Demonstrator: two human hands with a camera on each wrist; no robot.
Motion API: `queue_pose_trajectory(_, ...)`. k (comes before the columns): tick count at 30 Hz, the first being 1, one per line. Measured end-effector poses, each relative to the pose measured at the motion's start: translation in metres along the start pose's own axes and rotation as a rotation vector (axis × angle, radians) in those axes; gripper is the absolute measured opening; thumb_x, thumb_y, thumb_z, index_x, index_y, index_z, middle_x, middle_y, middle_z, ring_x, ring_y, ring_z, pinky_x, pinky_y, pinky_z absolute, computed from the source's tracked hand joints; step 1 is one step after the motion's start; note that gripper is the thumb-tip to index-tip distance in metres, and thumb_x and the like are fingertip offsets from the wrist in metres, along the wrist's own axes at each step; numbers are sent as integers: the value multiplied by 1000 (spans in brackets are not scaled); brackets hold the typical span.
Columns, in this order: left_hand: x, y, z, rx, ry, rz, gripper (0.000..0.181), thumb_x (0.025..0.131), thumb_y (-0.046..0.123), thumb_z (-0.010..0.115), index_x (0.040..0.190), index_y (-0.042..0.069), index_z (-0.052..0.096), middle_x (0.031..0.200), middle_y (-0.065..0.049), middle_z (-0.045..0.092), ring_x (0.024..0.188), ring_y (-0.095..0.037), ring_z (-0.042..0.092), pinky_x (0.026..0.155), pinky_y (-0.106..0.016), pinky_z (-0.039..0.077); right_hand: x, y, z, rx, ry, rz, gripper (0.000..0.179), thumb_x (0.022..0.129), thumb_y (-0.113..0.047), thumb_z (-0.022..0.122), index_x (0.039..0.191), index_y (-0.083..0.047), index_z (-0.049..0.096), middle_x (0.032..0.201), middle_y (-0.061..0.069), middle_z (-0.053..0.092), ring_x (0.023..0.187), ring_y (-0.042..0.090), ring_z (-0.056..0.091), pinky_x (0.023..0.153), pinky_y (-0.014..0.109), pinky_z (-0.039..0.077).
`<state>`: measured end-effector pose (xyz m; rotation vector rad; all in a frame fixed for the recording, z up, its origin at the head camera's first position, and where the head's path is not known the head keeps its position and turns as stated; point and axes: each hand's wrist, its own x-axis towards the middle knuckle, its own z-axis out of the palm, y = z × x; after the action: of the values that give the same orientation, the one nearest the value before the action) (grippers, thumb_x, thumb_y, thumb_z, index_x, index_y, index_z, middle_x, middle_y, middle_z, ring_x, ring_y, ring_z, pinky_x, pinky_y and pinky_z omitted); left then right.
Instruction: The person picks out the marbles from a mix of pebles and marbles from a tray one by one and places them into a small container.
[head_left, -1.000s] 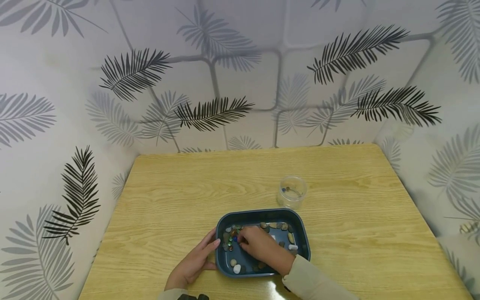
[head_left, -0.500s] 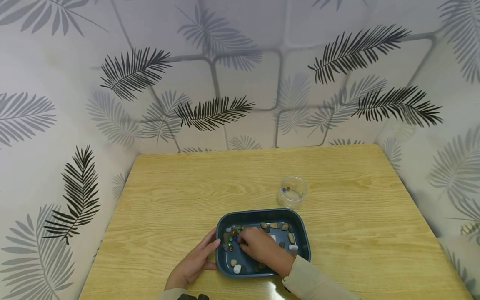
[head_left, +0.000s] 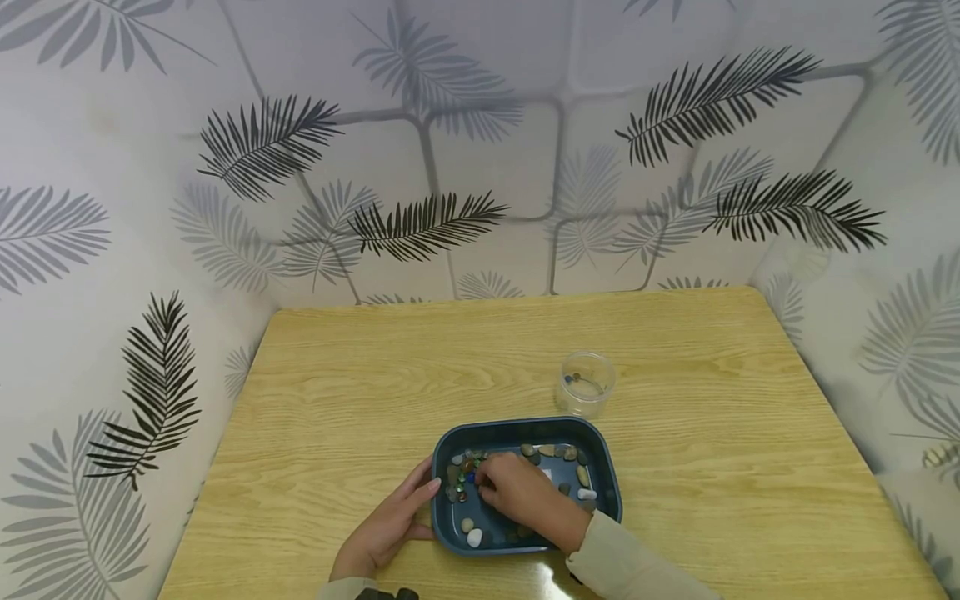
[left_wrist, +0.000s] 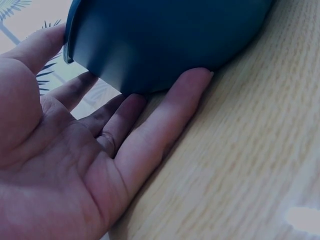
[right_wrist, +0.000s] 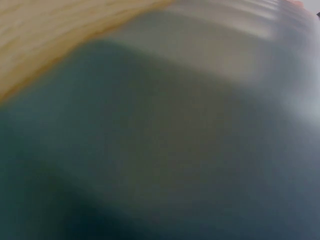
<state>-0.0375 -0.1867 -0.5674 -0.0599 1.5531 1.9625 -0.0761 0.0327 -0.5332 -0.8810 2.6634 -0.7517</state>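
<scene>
A dark blue tray (head_left: 603, 475) with rounded corners lies on the table and holds pebbles and small glass marbles (head_left: 461, 483). At its left side my left hand (head_left: 384, 527) steadies it. In the left wrist view, extended fingers (left_wrist: 165, 125) touch the tray's outer wall (left_wrist: 165, 40), and the thumb reaches its rim. My right hand (head_left: 519, 490) is down inside the tray, fingers bent beside the marbles at the left end. Whether they hold a marble is hidden. The right wrist view is a blur of the tray's dark surface (right_wrist: 150, 135).
Behind the tray stands a clear plastic tub (head_left: 587, 402) with a few small marbles in it. Pebbles line the tray's back (head_left: 547, 451) and right side, and a white pebble (head_left: 475, 537) lies near its front-left corner. A leaf-patterned backdrop (head_left: 487, 150) surrounds the wooden table (head_left: 360, 375).
</scene>
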Motion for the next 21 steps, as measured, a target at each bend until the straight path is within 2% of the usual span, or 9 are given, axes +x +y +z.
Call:
queue_pose_trajectory(8, 0, 1, 0, -10, -9, 0, 52, 94, 33, 40, 141, 28, 18, 145, -13, 10, 108, -35, 48, 75, -50, 48, 0, 1, -4, 27, 20, -7, 8, 79, -13, 65, 85, -10, 68, 77, -6, 58, 65, 1, 48, 55, 17, 44)
queue_pose_trajectory(13, 0, 1, 0, 0, 3, -8, 53, 94, 34, 42, 141, 29, 19, 145, -12, 11, 107, -34, 50, 75, -49, 49, -2, 5, -7, 57, 30, 15, 9, 80, -13, 64, 87, -10, 68, 81, -6, 60, 69, 1, 50, 59, 17, 45)
queue_pose_trajectory(21, 0, 1, 1, 4, 9, -9, 55, 93, 36, 43, 141, 29, 18, 145, -12, 11, 106, -32, 50, 74, -48, 49, -11, 8, -21, 143, 47, 19, 9, 81, -12, 63, 89, -9, 67, 79, -8, 56, 70, 3, 52, 59, 17, 46)
